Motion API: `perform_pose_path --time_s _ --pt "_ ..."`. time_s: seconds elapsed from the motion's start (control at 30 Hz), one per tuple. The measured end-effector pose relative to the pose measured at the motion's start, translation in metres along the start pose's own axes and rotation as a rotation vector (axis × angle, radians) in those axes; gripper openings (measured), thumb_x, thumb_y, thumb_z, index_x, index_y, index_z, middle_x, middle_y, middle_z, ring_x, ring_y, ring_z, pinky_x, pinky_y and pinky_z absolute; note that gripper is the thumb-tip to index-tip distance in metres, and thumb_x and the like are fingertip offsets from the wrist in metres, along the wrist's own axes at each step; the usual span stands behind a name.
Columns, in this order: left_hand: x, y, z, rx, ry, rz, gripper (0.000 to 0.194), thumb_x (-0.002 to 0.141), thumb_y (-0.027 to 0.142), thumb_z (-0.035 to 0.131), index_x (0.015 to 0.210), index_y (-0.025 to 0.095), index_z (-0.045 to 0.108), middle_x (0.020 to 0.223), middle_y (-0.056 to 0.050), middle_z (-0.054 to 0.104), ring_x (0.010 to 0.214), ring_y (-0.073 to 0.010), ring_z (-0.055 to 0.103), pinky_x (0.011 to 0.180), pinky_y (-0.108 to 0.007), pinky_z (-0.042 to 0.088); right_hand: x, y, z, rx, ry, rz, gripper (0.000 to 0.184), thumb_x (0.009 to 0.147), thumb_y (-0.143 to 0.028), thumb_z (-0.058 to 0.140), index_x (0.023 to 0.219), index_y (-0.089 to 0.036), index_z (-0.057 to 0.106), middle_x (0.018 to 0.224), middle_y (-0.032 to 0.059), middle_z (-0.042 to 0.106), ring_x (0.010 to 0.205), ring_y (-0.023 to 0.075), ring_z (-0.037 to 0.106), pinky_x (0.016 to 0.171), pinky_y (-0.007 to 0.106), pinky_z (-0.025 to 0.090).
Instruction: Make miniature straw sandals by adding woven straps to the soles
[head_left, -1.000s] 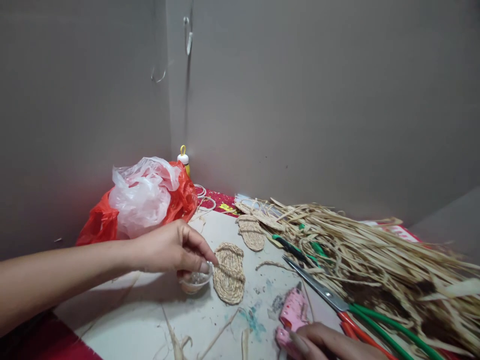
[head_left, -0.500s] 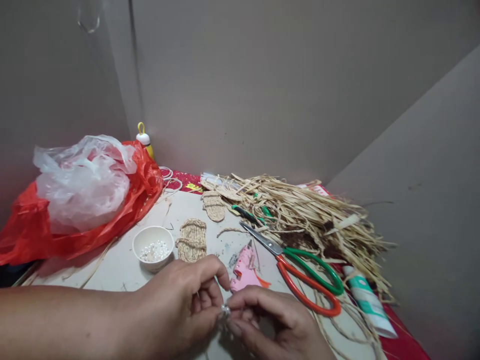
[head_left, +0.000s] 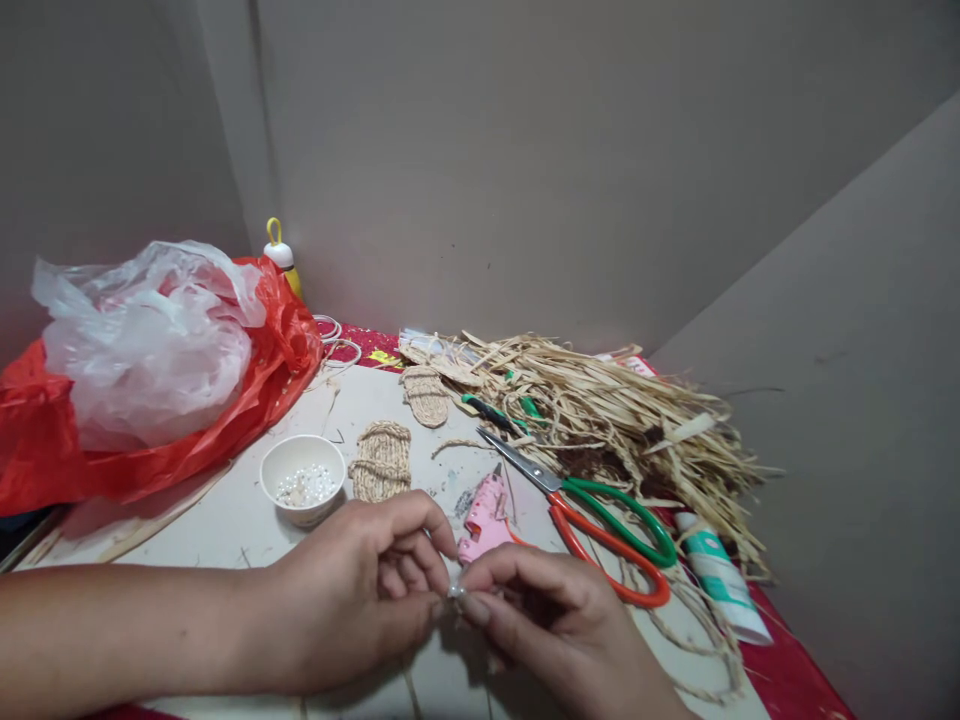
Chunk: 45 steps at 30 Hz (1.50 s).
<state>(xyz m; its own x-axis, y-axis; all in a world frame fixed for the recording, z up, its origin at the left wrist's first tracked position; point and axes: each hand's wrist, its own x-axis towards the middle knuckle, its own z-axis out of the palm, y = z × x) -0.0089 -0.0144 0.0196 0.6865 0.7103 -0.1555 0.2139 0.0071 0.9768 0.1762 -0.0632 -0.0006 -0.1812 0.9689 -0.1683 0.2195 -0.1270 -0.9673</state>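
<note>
Small white pearl beads (head_left: 456, 592) show between my fingertips, just above the board. My right hand (head_left: 559, 625) pinches them between thumb and forefinger. My left hand (head_left: 375, 590) meets them from the other side, its thumb and forefinger closed in; any thread there is too fine to make out. Left of the hands stands a white bowl (head_left: 274, 478) with many loose pearl beads (head_left: 309, 485) in it. A woven straw piece shaped like a small sole (head_left: 381, 462) lies just beyond my left hand. Behind my right hand is a pink glue gun (head_left: 486, 515).
Scissors (head_left: 592, 515) with green and orange handles lie at right, beside a white-and-teal tube (head_left: 724, 580). A heap of dry straw (head_left: 600, 400) spreads behind. Another woven piece (head_left: 426, 395) lies farther back. Red and clear plastic bags (head_left: 161, 370) and a yellow-topped bottle (head_left: 279, 255) occupy the left.
The view has shifted slightly, so the table contents sit a little higher and further left. My right hand has turned a little, its thumb now closer under the beads.
</note>
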Motion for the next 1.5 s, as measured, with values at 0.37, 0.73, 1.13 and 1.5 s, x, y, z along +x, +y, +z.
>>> perform_pose_path --time_s 0.37,0.73,1.13,1.5 --pt "0.003 -0.002 -0.001 -0.12 0.035 -0.109 0.016 0.067 0.007 0.057 0.08 0.016 0.053 0.069 0.004 0.059 0.059 -0.0063 0.049 0.054 -0.017 0.04 0.005 -0.003 0.002 0.1 -0.011 0.089 0.031 0.065 -0.042 0.076 0.068 -0.013 0.066 0.05 -0.0012 0.055 0.044 0.0079 0.049 0.045 0.017 0.044" --pt "-0.017 0.014 -0.008 0.347 0.078 0.189 0.011 0.074 0.014 0.055 0.084 0.016 0.061 0.073 -0.001 0.063 0.066 -0.0111 0.056 0.06 -0.02 0.046 0.001 0.004 -0.006 -0.14 -0.014 -0.074 0.021 0.075 -0.036 0.067 0.067 -0.017 0.07 0.056 0.0014 0.062 0.052 0.0115 0.053 0.05 0.02 0.044" --pt "0.081 0.016 -0.139 0.535 0.087 -0.203 0.026 0.068 0.022 0.063 0.092 0.013 0.068 0.066 -0.001 0.064 0.057 -0.0119 0.054 0.054 -0.023 0.04 0.026 -0.024 -0.032 -0.15 0.218 -0.1 0.025 0.071 -0.042 0.07 0.065 -0.018 0.069 0.055 0.0017 0.063 0.046 0.0125 0.052 0.045 0.023 0.045" --pt "0.103 -0.025 -0.133 0.218 -0.15 -0.219 0.019 0.061 0.025 0.072 0.076 0.015 0.067 0.051 0.005 0.057 0.042 -0.0065 0.045 0.045 -0.02 0.034 0.123 -0.012 -0.017 -0.303 0.213 -0.487 0.014 0.076 -0.026 0.064 0.068 -0.017 0.07 0.066 0.0034 0.069 0.06 0.0143 0.06 0.054 0.025 0.047"
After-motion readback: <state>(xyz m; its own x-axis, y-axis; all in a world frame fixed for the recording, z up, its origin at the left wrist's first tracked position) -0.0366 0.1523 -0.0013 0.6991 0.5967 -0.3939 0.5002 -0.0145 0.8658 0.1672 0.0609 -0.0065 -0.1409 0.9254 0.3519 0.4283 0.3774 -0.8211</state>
